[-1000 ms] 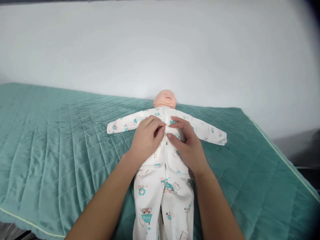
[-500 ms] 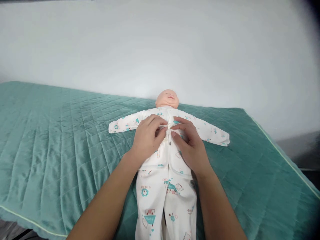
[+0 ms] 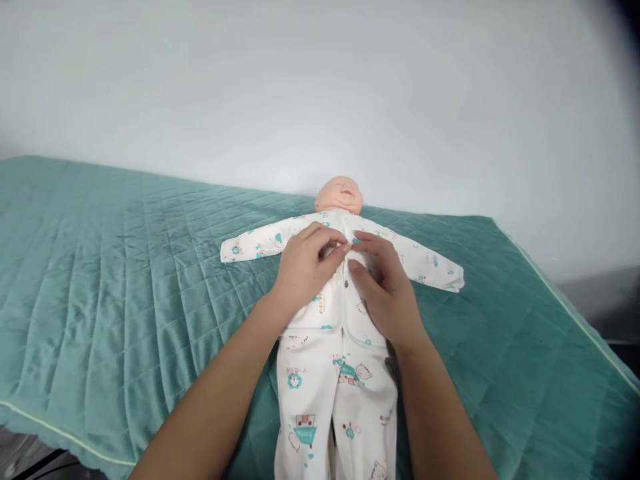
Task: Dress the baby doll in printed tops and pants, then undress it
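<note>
A baby doll (image 3: 340, 195) lies on its back, dressed in a white printed baby shirt (image 3: 327, 319) and matching trousers (image 3: 305, 400). Over the doll's chest, my left hand (image 3: 311, 263) pinches the shirt's front edge between thumb and index finger. My right hand (image 3: 384, 280) meets it from the other side, its curled fingers on the same front edge and its thumb a little lower. Between the hands, the fastener being gripped is mostly hidden by fingertips. Below them a pale button and a dark snap (image 3: 347, 285) show on the shirt front, whose lower part hangs apart.
A green quilted cover (image 3: 165, 300) spreads under the doll, with pale piping along its edges. Behind it rises a plain white wall (image 3: 320, 87). The shirt's sleeves stretch out to both sides.
The whole view has shifted slightly. My left thumb and index finger have come together at the shirt's front edge, and my right fingertips have moved in close beside them.
</note>
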A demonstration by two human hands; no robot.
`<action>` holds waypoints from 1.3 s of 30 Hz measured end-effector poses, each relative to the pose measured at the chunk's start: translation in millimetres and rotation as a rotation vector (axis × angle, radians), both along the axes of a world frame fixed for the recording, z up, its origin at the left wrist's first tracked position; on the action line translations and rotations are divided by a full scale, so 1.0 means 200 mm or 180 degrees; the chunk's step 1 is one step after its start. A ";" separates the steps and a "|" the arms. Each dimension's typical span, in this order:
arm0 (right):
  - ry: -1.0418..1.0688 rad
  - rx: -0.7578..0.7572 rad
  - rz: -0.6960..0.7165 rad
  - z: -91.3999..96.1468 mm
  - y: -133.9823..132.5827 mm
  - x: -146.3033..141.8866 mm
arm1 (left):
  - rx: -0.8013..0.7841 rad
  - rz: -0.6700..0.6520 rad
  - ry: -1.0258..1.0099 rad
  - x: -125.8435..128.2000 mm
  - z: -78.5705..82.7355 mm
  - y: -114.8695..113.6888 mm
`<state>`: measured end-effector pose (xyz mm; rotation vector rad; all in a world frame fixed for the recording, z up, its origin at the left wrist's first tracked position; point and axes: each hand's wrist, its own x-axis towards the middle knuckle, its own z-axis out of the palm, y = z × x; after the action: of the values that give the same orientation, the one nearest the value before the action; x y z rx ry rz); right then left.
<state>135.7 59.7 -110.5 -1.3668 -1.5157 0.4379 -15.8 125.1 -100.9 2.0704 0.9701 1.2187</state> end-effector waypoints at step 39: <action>-0.0277 0.0082 0.0196 -0.01 -0.01 0.00 | -0.0281 -0.0035 -0.0547 -0.01 -0.03 0.01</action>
<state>136.6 58.2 -111.8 -1.3370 -1.6325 0.4003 -18.5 127.0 -107.9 1.8670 0.9146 1.3007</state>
